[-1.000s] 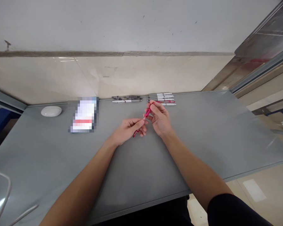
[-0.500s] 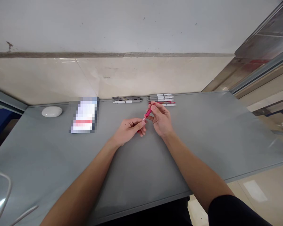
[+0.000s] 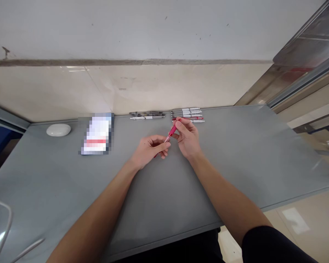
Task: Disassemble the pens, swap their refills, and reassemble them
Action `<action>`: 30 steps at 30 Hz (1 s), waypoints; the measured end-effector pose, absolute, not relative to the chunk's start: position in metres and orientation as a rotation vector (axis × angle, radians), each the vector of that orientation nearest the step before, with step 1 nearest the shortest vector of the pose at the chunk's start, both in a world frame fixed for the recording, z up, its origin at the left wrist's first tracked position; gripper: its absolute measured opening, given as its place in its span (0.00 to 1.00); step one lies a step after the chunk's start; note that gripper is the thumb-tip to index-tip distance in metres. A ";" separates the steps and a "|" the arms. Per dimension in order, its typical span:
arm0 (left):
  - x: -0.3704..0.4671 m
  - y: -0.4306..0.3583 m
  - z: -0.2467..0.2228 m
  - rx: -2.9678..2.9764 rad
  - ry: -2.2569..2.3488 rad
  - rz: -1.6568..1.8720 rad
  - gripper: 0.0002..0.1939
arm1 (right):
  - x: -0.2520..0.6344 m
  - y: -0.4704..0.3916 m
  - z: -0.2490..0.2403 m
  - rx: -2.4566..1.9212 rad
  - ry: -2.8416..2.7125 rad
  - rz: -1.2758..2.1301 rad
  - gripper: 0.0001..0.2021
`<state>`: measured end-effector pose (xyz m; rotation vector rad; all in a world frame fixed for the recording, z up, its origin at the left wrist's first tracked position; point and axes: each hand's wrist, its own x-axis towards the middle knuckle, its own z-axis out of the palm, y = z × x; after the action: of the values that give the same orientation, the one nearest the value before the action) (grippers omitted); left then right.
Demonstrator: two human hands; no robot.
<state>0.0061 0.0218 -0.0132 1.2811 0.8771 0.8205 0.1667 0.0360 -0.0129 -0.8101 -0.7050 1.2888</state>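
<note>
Both hands hold a red pen (image 3: 172, 130) tilted over the middle of the grey table. My left hand (image 3: 150, 149) is closed round its lower part, thumb on top. The fingertips of my right hand (image 3: 186, 137) pinch the upper end. A clear section of the pen shows between the hands. Behind my right hand lies a row of several white and grey pens (image 3: 192, 112), with a red pen (image 3: 197, 118) among them. Left of that row is a smaller group of dark pens with one white and grey pen (image 3: 147, 117).
A blurred, bright flat item (image 3: 97, 134) lies at the back left, beside a white rounded object (image 3: 58, 130). White cable (image 3: 8, 219) crosses the front left corner. The wall (image 3: 164, 86) borders the table's back edge.
My left hand has shifted slightly down and left along the red pen, and a little more of the clear section shows. My right hand has hardly moved.
</note>
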 end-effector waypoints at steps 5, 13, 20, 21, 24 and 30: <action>0.004 0.021 -0.010 1.316 0.815 0.758 0.16 | 0.167 0.034 -0.012 -0.759 -0.728 1.351 0.08; 0.004 0.022 -0.014 1.259 0.797 0.792 0.17 | 0.167 0.034 -0.012 -0.769 -0.730 1.337 0.08; 0.006 0.022 -0.019 1.284 0.879 0.905 0.17 | 0.167 0.036 -0.015 -0.800 -0.682 1.273 0.06; 0.006 0.022 -0.019 1.289 0.891 0.907 0.16 | 0.167 0.036 -0.015 -0.806 -0.680 1.270 0.06; 0.006 0.021 -0.019 1.310 0.894 0.890 0.15 | 0.167 0.036 -0.015 -0.827 -0.679 1.276 0.07; 0.004 0.020 -0.010 1.315 0.797 0.808 0.14 | 0.167 0.034 -0.011 -0.820 -0.709 1.323 0.08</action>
<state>0.0037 0.0201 -0.0099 1.3149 0.7966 0.8082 0.1670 0.0338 -0.0111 -0.8204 -0.7092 1.3229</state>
